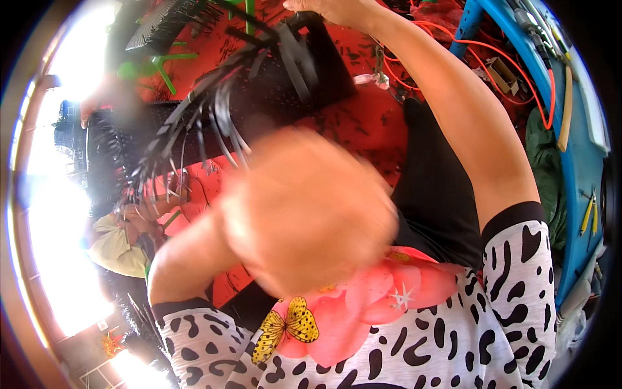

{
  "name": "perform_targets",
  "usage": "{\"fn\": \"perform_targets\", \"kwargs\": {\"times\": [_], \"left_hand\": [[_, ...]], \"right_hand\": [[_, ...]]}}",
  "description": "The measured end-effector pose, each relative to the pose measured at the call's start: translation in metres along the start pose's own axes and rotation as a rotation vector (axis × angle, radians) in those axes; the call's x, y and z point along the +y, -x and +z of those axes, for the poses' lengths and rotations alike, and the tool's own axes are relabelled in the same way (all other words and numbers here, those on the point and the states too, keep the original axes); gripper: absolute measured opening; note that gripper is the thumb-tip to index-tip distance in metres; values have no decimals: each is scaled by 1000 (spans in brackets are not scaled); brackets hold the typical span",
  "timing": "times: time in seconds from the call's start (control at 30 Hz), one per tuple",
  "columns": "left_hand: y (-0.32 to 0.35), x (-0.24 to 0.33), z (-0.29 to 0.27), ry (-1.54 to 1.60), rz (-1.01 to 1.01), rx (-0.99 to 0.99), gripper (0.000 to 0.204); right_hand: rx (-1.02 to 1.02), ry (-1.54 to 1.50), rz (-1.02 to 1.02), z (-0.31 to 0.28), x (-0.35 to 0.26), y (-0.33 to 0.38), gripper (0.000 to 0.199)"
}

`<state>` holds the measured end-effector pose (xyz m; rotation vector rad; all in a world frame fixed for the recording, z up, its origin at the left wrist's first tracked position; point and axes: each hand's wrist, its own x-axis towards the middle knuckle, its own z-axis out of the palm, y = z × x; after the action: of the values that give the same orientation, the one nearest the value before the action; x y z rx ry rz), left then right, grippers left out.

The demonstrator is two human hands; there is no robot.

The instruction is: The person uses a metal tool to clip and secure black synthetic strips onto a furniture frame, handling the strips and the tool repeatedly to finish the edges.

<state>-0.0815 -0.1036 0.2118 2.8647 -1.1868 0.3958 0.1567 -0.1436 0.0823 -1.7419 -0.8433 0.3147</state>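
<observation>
A black woven piece (324,61) with long, loose, flat black strips (223,117) fanning off its left side stands in front of me. At the top edge of the view, my right hand (330,9) has its fingers closed at the piece's upper edge; the picture cuts off part of this hand. My left hand (311,211) is raised close to the camera, in front of my chest. It is a large smear of motion, so its fingers and anything in them cannot be made out. It hides part of my lap.
On the right stands a blue table (576,175) with hand tools and yellow-handled pliers (587,215). An orange hose (492,71) loops beside it near a small cardboard box (502,74). Black scraps litter the red floor (369,139). Another person (123,243) sits at left, near green stool legs (165,68).
</observation>
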Motion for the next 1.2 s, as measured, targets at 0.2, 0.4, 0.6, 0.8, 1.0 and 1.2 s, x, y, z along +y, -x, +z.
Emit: {"fn": "perform_targets", "kwargs": {"times": [0.2, 0.4, 0.6, 0.8, 1.0, 1.2], "left_hand": [[-28, -58, 113, -32, -17, 53, 25], [-24, -110, 104, -481, -92, 153, 35], [-25, -170, 97, -327, -531, 85, 44], [-16, -232, 89, 122, -623, 107, 30], [-16, -256, 85, 646, -811, 51, 20], [-17, -288, 90, 568, -808, 54, 19]], "right_hand": [[8, -46, -65, -3, 21, -21, 33], [-40, -296, 6, 11, 26, -29, 30], [112, -774, 473, -7, 34, 20, 22], [159, -801, 694, 33, 73, 62, 21], [289, -871, 463, 42, 51, 12, 19], [374, -928, 253, 49, 33, -29, 21]]}}
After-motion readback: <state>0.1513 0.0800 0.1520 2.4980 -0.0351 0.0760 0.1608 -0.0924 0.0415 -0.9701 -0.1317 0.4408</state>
